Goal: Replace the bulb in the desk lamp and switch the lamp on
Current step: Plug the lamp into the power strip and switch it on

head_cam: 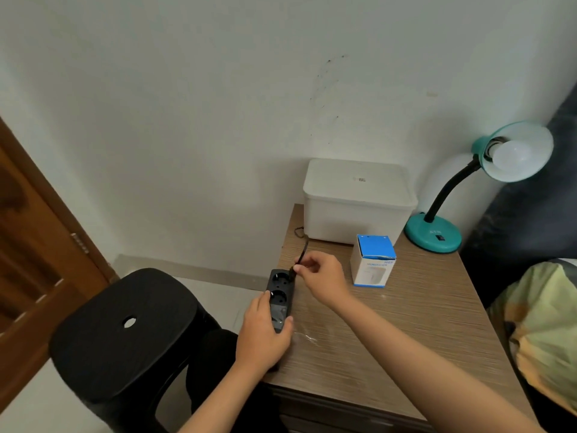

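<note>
Teal lamp (432,234): sits at the tabletop's (390,332) far right corner, white bulb (512,156) already in the shade.
Left hand (262,335): I've got it wrapped round the black power strip (280,296) at the left edge.
Right hand (323,276): pinching the dark plug (293,271) right at the strip's far socket.
Bulb box (373,260): blue-white, just beside the white tub (356,201).

Light: soft, even, dimmish; your view shows no source | Shadows: faint, beneath your fingers | Glare: small sheen right of them | Optics: edges bow; overall slightly soft.
</note>
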The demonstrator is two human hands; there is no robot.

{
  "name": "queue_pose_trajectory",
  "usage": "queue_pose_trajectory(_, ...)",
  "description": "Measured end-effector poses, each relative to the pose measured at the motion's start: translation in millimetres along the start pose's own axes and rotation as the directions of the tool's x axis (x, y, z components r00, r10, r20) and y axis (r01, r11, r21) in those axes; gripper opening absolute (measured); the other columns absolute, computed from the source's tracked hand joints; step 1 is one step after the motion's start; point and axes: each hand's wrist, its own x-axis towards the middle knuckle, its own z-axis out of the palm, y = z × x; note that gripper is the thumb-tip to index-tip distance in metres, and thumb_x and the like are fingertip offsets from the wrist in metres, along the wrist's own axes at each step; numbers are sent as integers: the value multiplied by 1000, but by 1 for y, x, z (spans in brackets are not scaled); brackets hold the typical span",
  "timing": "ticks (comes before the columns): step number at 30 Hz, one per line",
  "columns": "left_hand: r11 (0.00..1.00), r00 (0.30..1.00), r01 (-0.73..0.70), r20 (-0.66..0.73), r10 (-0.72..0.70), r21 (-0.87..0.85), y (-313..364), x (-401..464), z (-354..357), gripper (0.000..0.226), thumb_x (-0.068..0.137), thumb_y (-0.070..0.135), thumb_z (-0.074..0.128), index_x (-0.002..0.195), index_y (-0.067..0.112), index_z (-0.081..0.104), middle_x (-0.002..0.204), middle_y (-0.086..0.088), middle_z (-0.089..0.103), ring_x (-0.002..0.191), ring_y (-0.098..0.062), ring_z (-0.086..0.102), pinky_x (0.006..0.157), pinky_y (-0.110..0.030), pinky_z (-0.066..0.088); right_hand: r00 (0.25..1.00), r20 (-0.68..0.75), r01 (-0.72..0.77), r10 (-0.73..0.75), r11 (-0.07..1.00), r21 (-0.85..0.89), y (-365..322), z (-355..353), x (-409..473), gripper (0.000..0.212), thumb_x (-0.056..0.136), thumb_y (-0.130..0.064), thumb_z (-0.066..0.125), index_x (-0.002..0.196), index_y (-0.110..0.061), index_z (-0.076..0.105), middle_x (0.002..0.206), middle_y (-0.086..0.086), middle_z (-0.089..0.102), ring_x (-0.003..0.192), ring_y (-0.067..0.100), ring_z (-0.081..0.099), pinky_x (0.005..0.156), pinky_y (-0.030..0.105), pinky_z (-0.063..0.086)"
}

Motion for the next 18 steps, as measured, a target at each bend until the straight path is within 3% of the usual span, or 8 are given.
queue_pose_trajectory(5,999,999,-32,-30,32,-24,0,0,0,64,83,38,59,137,14,34,134,2,44,124,-13,42,98,-22,36,1000,-17,12,-12,1000,-6,-2,23,3,5,79,-17,71,81,-13,70,76,-3,66,70,10,59,63,18,44)
queue_pose_trajectory(9,999,999,-29,-40,28,-20,-3,1,2,65,82,40,59,137,15,35,133,3,45,121,-12,45,97,-25,42,1000,-18,11,-12,1000,-12,4,34,1,11,78,-18,73,85,-12,69,76,-3,65,69,9,59,63,15,46)
queue_pose_trajectory(18,999,999,-28,-47,27,-29,-6,2,4,66,81,41,60,137,15,36,132,2,47,121,-13,46,98,-30,46,989,-125,74,-77,997,-31,11,46,0,10,79,-21,70,79,-12,65,79,1,65,70,12,60,64,22,50)
